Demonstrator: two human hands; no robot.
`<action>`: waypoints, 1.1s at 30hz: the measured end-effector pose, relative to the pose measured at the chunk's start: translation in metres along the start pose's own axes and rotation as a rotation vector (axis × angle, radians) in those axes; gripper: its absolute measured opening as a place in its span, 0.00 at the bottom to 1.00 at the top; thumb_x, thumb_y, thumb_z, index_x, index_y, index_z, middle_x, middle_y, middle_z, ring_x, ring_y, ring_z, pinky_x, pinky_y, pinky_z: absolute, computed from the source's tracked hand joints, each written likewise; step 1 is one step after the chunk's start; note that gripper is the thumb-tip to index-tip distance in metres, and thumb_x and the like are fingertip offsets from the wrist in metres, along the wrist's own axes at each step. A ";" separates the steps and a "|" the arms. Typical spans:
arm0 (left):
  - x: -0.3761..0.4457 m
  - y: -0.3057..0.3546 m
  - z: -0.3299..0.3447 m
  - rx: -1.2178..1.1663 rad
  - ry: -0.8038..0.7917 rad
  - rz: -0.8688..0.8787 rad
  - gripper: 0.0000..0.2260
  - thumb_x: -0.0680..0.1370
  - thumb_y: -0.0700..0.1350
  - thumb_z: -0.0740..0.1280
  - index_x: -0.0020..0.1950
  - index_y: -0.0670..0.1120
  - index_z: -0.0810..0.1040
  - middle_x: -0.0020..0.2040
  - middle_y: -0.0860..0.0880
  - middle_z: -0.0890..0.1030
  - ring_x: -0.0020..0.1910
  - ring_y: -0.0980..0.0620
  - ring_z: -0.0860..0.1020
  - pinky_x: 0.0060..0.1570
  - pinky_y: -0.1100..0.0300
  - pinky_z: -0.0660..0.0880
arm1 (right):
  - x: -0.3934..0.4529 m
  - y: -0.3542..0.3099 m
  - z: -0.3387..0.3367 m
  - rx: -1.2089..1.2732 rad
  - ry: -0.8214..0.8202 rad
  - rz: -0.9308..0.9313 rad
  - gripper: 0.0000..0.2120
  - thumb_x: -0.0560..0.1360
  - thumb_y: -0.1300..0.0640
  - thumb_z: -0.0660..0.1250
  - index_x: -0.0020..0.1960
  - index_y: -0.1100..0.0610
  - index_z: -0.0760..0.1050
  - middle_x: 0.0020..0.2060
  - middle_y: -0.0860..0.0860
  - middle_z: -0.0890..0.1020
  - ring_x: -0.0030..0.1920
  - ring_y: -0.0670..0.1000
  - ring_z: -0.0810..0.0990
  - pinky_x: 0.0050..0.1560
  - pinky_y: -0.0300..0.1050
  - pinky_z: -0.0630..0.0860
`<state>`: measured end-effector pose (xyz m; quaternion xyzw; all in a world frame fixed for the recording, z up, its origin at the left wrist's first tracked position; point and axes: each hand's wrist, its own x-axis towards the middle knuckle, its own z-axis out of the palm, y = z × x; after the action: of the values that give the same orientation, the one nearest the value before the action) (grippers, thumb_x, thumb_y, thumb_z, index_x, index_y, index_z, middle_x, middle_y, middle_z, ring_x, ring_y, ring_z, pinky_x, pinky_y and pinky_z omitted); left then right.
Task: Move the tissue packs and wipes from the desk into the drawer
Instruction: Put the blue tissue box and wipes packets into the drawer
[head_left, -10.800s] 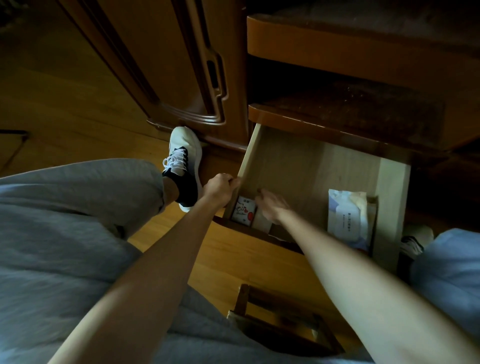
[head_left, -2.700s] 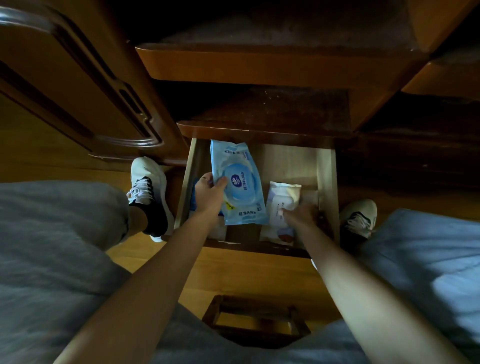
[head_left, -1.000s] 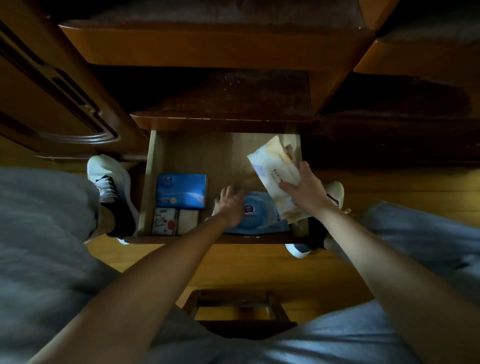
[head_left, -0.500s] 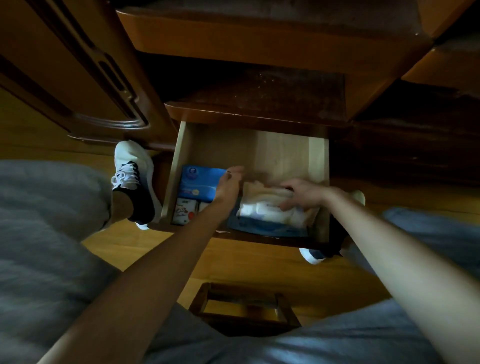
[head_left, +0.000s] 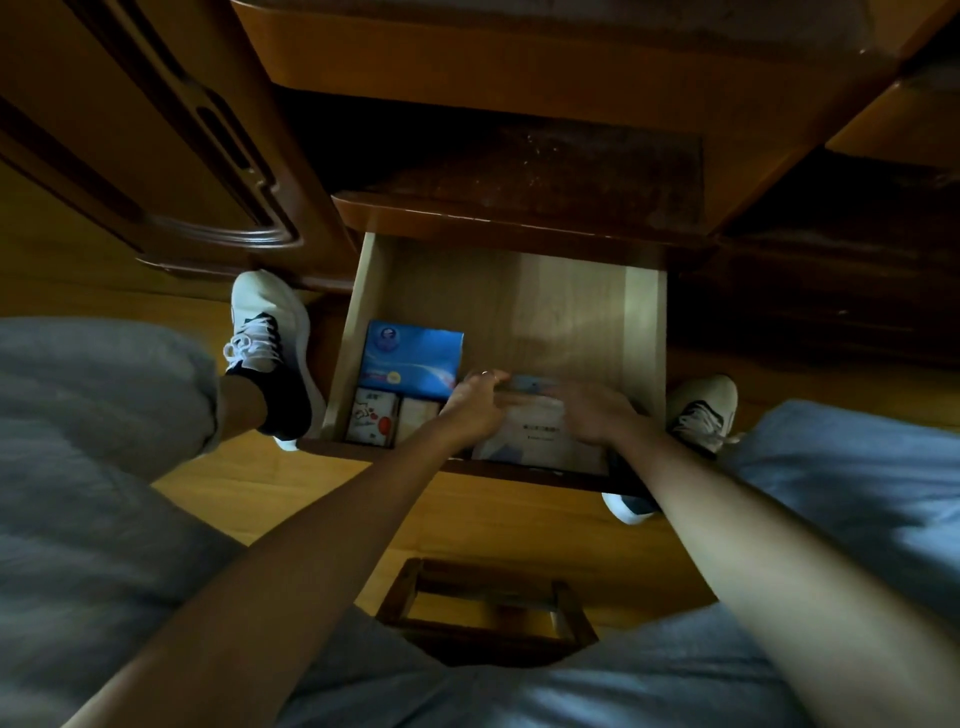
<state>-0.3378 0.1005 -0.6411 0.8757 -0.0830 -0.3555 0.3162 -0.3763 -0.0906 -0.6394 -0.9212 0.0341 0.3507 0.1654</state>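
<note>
The open wooden drawer (head_left: 644, 332) holds a blue tissue pack (head_left: 410, 358) at its left, with two small tissue packs (head_left: 371, 423) in front of it. A pale wipes pack (head_left: 540, 439) lies flat at the drawer's front right, on top of a blue wipes pack whose edge (head_left: 530, 383) shows behind it. My left hand (head_left: 475, 405) rests at the pale pack's left end. My right hand (head_left: 597, 415) lies over its right part. Both hands are blurred, and their fingers' hold on the pack is unclear.
The desk's dark shelf (head_left: 545, 171) overhangs the drawer's back. A cabinet door (head_left: 156, 145) stands at the left. My shoes (head_left: 270, 343) flank the drawer on the wooden floor. A wooden stool frame (head_left: 488, 608) sits between my knees.
The pale wipes pack, held up in my right hand a second ago, now lies flat on the blue wipes pack. Both hands have drawn toward the drawer's front.
</note>
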 end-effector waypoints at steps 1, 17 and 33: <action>0.001 -0.001 0.001 0.042 -0.012 0.017 0.23 0.80 0.40 0.63 0.75 0.50 0.69 0.72 0.44 0.70 0.69 0.44 0.71 0.63 0.55 0.71 | -0.001 0.001 0.000 -0.032 -0.009 0.011 0.23 0.80 0.57 0.63 0.74 0.46 0.71 0.69 0.54 0.77 0.64 0.56 0.77 0.59 0.48 0.75; 0.013 -0.006 0.016 0.258 -0.120 0.102 0.23 0.81 0.41 0.61 0.76 0.52 0.68 0.71 0.42 0.75 0.68 0.43 0.74 0.65 0.50 0.74 | -0.023 0.009 0.007 -0.187 0.093 0.180 0.17 0.82 0.56 0.58 0.69 0.52 0.75 0.63 0.55 0.81 0.61 0.56 0.80 0.62 0.54 0.74; 0.010 0.015 0.007 0.289 0.001 0.200 0.21 0.81 0.44 0.64 0.75 0.49 0.69 0.68 0.43 0.76 0.65 0.44 0.75 0.58 0.52 0.73 | -0.035 0.012 -0.023 -0.335 0.280 0.130 0.18 0.75 0.57 0.72 0.65 0.51 0.77 0.58 0.53 0.84 0.59 0.55 0.80 0.61 0.50 0.72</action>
<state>-0.3342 0.0813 -0.6416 0.8995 -0.2200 -0.3062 0.2208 -0.3902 -0.1111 -0.6034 -0.9713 0.0571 0.2301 -0.0190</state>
